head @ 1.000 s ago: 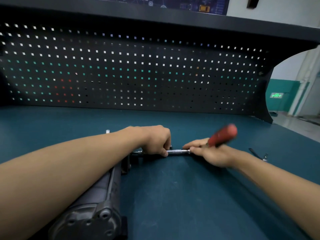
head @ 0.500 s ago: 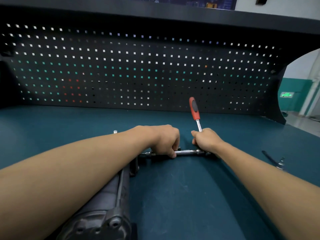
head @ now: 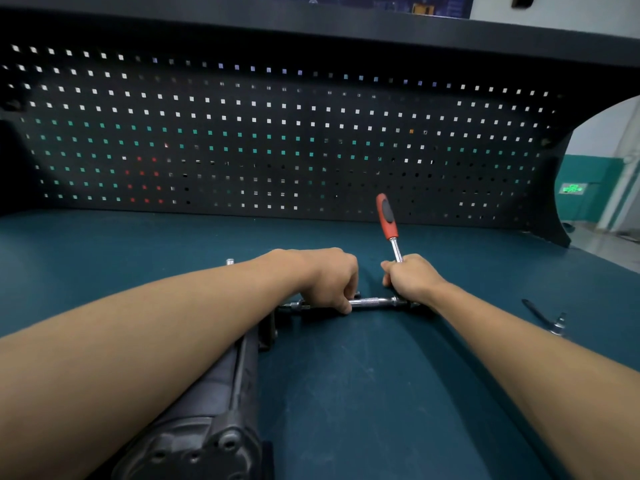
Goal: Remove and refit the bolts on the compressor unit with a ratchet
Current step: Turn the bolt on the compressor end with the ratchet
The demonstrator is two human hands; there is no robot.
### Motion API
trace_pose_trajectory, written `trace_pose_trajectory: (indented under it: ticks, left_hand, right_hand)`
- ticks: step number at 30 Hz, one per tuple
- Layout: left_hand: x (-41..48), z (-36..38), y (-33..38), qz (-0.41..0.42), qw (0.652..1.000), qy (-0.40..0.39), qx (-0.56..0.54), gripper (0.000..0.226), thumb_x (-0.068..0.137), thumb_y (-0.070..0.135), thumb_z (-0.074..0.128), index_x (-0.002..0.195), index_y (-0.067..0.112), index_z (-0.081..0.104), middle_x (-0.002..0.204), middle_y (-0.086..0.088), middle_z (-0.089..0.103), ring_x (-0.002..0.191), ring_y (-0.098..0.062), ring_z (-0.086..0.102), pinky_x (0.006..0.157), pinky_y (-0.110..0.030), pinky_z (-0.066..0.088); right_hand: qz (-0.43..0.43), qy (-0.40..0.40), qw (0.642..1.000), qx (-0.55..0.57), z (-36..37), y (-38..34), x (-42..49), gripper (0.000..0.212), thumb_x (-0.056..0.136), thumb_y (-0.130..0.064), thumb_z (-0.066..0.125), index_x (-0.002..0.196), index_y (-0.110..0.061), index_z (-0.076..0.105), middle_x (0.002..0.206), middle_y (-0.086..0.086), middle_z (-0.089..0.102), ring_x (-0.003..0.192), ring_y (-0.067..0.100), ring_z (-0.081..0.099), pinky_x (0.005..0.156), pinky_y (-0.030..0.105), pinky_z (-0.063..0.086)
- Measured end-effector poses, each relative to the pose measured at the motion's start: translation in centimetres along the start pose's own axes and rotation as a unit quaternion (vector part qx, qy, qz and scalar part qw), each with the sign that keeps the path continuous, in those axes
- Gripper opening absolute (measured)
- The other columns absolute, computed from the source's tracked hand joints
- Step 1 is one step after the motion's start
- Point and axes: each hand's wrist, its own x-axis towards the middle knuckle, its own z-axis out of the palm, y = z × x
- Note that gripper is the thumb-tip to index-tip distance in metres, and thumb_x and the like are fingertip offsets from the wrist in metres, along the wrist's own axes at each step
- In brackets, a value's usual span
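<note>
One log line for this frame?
left hand: grips extension by compressor | right hand: grips ratchet shaft, handle up | tool: on bench, right

Ratchet [head: 387,218] grip red plastic, shank shiny chrome metal; compressor unit [head: 207,417] dull dark cast metal; benchtop [head: 346,393] matt, scuffed
</note>
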Motion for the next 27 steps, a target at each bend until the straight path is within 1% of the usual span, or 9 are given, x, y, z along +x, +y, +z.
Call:
trace_pose_trajectory:
  ticks: [4,7,9,12,16,19,21,23,27]
  left_hand:
    - [-0.1,-0.1,0.1,-0.005,1.000,-0.005,-0.004,0.012,0.089,0.031,0.074,0.091,0.020,0.072,0.071,0.014,0.057,0.083,-0.017,0.059,0.078,-0.030,0.052]
    - [-0.2,-0.1,0.2,-0.007,1.000,-0.009,-0.001,0.015,0.088,0.032,0.074,0.092,0.018,0.073,0.080,0.005,0.067,0.087,-0.020,0.063,0.081,-0.033,0.055]
    - [-0.3,-0.2,0.3,-0.009,1.000,-0.010,0.001,0.015,0.088,0.032,0.074,0.090,0.018,0.074,0.088,0.001,0.072,0.090,-0.021,0.065,0.083,-0.036,0.056]
    - [-0.2,-0.1,0.3,-0.012,1.000,-0.009,0.002,0.014,0.086,0.034,0.076,0.081,0.025,0.066,0.083,0.004,0.067,0.091,-0.023,0.065,0.084,-0.036,0.056]
    - [-0.2,0.1,0.1,-0.014,1.000,-0.003,0.002,0.021,0.083,0.037,0.079,0.078,0.026,0.061,0.075,0.011,0.058,0.089,-0.022,0.063,0.080,-0.033,0.054]
    - [-0.3,0.1,-0.1,-0.023,1.000,-0.004,0.001,0.027,0.081,0.039,0.080,0.072,0.026,0.058,0.079,0.007,0.061,0.089,-0.023,0.063,0.081,-0.037,0.056]
    - [-0.4,0.0,-0.1,-0.026,1.000,-0.001,0.002,0.028,0.080,0.041,0.081,0.072,0.026,0.059,0.082,0.005,0.064,0.089,-0.023,0.063,0.081,-0.038,0.056]
    - [-0.5,-0.1,-0.1,-0.026,1.000,-0.001,0.003,0.026,0.080,0.041,0.081,0.074,0.026,0.061,0.083,0.005,0.065,0.088,-0.022,0.063,0.080,-0.037,0.056]
    - [-0.8,-0.1,-0.2,-0.015,1.000,-0.018,0.002,0.018,0.086,0.039,0.075,0.079,0.027,0.064,0.076,0.011,0.061,0.082,-0.018,0.061,0.074,-0.031,0.051]
  right_hand:
    - [-0.008,0.006,1.000,-0.003,0.1,0.0,0.1,0.034,0.093,-0.032,0.052,0.068,-0.016,0.067,0.051,-0.007,0.056,0.060,0.020,0.054,0.072,0.038,0.047]
    - [-0.028,0.023,0.999,0.000,0.2,0.4,0.0,0.038,0.096,-0.035,0.051,0.068,-0.016,0.068,0.058,-0.004,0.061,0.065,0.023,0.059,0.079,0.040,0.049]
    - [-0.060,0.030,0.998,0.016,0.0,0.8,-0.3,0.042,0.099,-0.038,0.049,0.071,-0.015,0.071,0.071,-0.001,0.069,0.073,0.023,0.063,0.075,0.034,0.049]
    - [-0.121,0.017,0.992,0.033,-1.0,1.7,-1.4,0.048,0.102,-0.042,0.047,0.075,-0.015,0.076,0.083,-0.003,0.074,0.084,0.015,0.067,0.071,0.020,0.045]
    - [-0.176,-0.024,0.984,0.022,-2.1,2.7,-3.3,0.049,0.103,-0.047,0.044,0.081,-0.021,0.080,0.085,-0.001,0.075,0.072,0.005,0.065,0.069,0.021,0.047]
    - [-0.225,-0.073,0.971,-0.018,-2.6,3.6,-5.0,0.044,0.106,-0.041,0.041,0.097,-0.019,0.078,0.097,-0.007,0.075,0.091,0.003,0.066,0.086,0.018,0.047]
    - [-0.315,-0.072,0.941,-0.097,-2.8,4.4,-6.0,0.041,0.106,-0.036,0.037,0.110,-0.015,0.072,0.107,-0.007,0.070,0.104,0.006,0.062,0.092,0.013,0.042]
    - [-0.369,-0.065,0.917,-0.135,-3.0,5.0,-6.5,0.037,0.106,-0.038,0.037,0.119,-0.018,0.065,0.114,-0.009,0.065,0.108,0.007,0.060,0.095,0.020,0.044]
    - [-0.350,-0.085,0.917,-0.173,-3.1,5.8,-6.1,0.038,0.100,-0.041,0.044,0.134,-0.028,0.055,0.130,-0.017,0.054,0.118,0.007,0.055,0.102,0.037,0.045]
